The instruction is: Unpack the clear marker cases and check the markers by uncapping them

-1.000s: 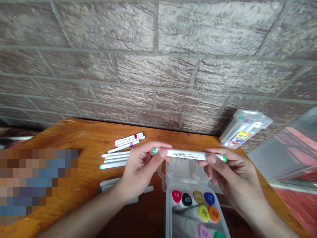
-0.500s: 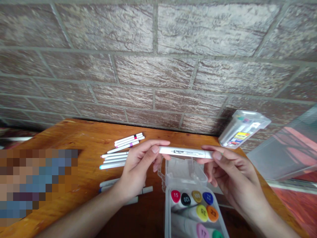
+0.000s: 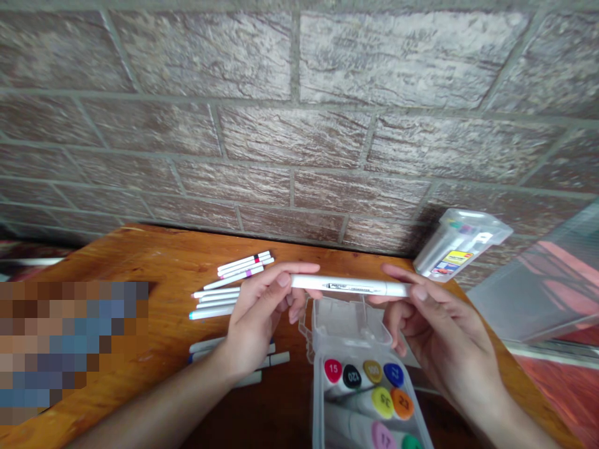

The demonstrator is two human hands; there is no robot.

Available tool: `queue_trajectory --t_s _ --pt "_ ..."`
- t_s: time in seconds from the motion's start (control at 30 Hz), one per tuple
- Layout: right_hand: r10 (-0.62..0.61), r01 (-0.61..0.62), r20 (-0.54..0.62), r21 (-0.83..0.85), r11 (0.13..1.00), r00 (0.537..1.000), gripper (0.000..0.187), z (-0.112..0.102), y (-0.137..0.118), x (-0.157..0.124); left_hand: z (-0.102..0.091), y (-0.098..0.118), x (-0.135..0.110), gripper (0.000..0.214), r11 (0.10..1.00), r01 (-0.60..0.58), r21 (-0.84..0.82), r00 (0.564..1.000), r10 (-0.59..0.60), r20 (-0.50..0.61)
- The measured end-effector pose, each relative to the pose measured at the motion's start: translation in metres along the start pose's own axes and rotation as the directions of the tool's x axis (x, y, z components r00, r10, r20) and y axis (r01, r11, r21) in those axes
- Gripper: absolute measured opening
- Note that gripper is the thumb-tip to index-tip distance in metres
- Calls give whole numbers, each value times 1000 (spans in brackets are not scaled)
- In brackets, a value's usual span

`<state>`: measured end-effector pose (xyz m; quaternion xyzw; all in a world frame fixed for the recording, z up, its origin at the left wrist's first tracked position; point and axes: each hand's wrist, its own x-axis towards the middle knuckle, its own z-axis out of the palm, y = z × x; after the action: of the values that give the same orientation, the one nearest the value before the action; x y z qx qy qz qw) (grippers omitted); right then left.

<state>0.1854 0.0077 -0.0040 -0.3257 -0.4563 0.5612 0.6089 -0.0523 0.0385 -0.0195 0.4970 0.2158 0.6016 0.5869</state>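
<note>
A white marker (image 3: 346, 285) with black print is held level above the table. My left hand (image 3: 262, 312) pinches its left end between thumb and fingers. At the other end, my right hand (image 3: 444, 330) grips it the same way. Below the marker stands a clear plastic case (image 3: 318, 399) with its lid (image 3: 349, 321) tipped back. Several markers with coloured, numbered caps fill it, among them a red cap (image 3: 332, 370), a yellow cap (image 3: 382, 402) and an orange cap (image 3: 402, 403).
Several loose white markers (image 3: 218, 296) lie on the wooden table (image 3: 154, 262), some partly behind my left hand and forearm. A second, closed clear case (image 3: 461, 243) stands at the back right by the brick wall (image 3: 294, 134). A pixelated patch covers the left side.
Both hands have shifted slightly apart along the marker, and it has rolled a little, so its print shows at a different angle. The case and loose markers stay put.
</note>
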Motion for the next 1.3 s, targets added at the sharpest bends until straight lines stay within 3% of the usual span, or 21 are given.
queue_trajectory --t_s 0.27,0.8,0.97,1.3 --pt "17 -17 5 3 1000 1000 30 0 0 0 -1 0 -2 34 999 -18 -30 1000 18 24" --pt "-75 75 9 -135 988 997 23 -2 5 0 -4 -5 -5 26 973 -91 213 996 93 -2" --pt "-118 94 -92 -228 969 989 20 2 7 -2 -1 -1 -5 24 938 -48 344 998 62 -29" --pt "-147 90 -129 -367 926 981 25 4 5 -2 1 1 1 12 806 -126 578 984 176 -32"
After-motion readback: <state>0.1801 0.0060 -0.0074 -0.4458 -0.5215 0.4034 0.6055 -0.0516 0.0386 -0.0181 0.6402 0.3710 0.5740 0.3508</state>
